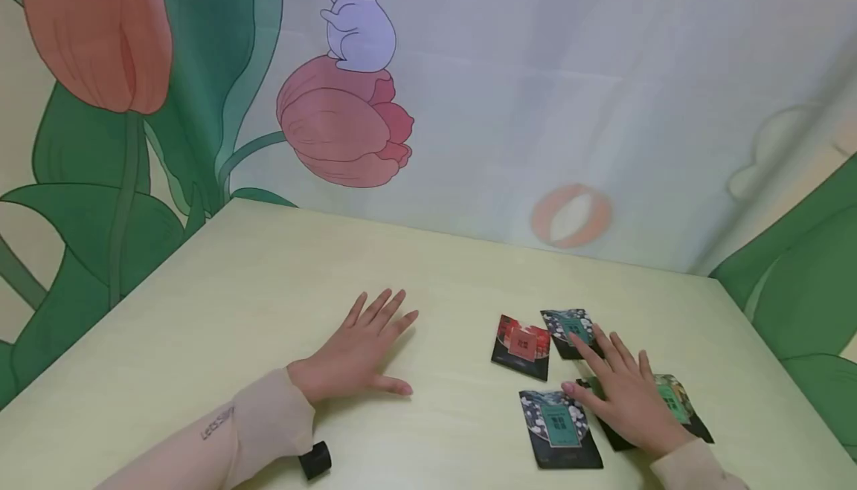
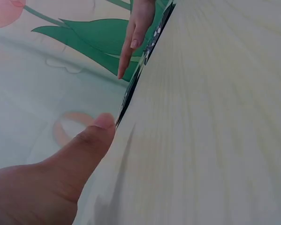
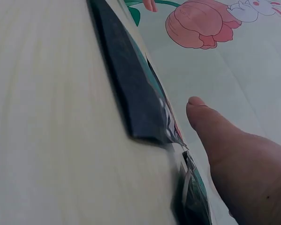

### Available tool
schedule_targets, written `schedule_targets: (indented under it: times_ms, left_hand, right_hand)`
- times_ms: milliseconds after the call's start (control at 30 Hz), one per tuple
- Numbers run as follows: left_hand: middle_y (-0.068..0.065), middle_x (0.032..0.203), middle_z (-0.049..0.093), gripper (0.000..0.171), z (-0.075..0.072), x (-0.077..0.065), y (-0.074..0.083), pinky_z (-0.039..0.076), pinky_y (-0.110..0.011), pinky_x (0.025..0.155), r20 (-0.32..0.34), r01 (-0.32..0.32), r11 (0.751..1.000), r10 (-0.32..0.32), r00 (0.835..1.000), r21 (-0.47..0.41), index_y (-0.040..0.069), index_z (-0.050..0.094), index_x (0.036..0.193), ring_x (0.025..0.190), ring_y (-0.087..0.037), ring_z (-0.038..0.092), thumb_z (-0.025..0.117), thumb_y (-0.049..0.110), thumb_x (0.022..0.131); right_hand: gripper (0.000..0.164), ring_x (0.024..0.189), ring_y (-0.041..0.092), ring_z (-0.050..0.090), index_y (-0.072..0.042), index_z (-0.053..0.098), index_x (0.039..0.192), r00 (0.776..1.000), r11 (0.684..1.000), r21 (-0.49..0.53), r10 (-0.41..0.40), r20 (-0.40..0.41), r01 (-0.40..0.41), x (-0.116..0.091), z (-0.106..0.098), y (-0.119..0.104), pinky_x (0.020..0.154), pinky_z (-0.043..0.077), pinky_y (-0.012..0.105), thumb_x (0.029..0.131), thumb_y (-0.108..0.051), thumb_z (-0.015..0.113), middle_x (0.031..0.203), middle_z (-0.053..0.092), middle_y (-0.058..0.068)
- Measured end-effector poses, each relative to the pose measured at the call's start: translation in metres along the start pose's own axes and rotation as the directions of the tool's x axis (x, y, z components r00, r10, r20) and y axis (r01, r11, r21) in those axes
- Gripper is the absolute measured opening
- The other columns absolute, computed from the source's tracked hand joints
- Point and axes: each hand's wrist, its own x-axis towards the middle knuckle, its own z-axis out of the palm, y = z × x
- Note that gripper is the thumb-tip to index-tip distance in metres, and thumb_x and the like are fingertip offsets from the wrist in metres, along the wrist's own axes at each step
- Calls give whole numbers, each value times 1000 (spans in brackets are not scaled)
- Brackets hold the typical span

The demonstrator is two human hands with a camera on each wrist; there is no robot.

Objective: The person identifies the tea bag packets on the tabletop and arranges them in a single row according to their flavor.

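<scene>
My left hand (image 1: 351,360) is spread with fingers straight over the pale table, left of several flat sachets, holding nothing. On the right, my right hand (image 1: 629,404) is stretched out above the sachets, fingers extended and gripping nothing. Beneath it lies a green-patterned sachet (image 1: 676,401), with another dark sachet (image 1: 614,436) partly hidden by the palm. A blue floral sachet (image 1: 561,429) lies nearer the front, and a second blue sachet (image 1: 565,326) sits behind the fingers. Left of that is a red sachet (image 1: 522,347). Whether the right fingertips touch any sachet, I cannot tell.
The pale wood-grain table (image 1: 415,267) ends at a printed curtain (image 1: 469,103) with tulips and a white animal. A black cylindrical object (image 1: 316,460) shows beside the left cuff, perhaps part of the wrist gear.
</scene>
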Motion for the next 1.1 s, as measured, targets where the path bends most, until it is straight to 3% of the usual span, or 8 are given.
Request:
schedule_targets:
  times_ms: [600, 933, 1100]
  left_hand:
    - [-16, 162, 13, 103, -9, 2, 8, 8, -56, 120, -74, -56, 997, 59, 995, 52, 12, 30, 151, 150, -35, 12, 65, 69, 73]
    - [-16, 161, 18, 102, -11, 4, 12, 10, -56, 120, -120, -105, 992, 114, 986, 74, 11, 32, 151, 149, -34, 15, 64, 69, 73]
    - [-17, 158, 25, 97, -14, 8, 17, 17, -55, 118, -157, -135, 986, 148, 976, 94, 9, 35, 149, 147, -36, 22, 64, 66, 76]
  right_hand:
    - [76, 143, 48, 18, -21, 31, 151, 1000, 999, 43, -26, -12, 26, -1, -11, 2, 107, 7, 76, 90, -60, 53, 158, 20, 20]
    - [76, 143, 48, 18, -20, 31, 151, 1000, 999, 46, -28, -10, 28, -3, -17, -1, 107, 8, 75, 90, -59, 52, 158, 21, 20]
    - [74, 142, 48, 20, -20, 32, 151, 1000, 999, 37, -31, -2, 31, -5, -21, -4, 107, 9, 76, 91, -58, 53, 158, 23, 20]
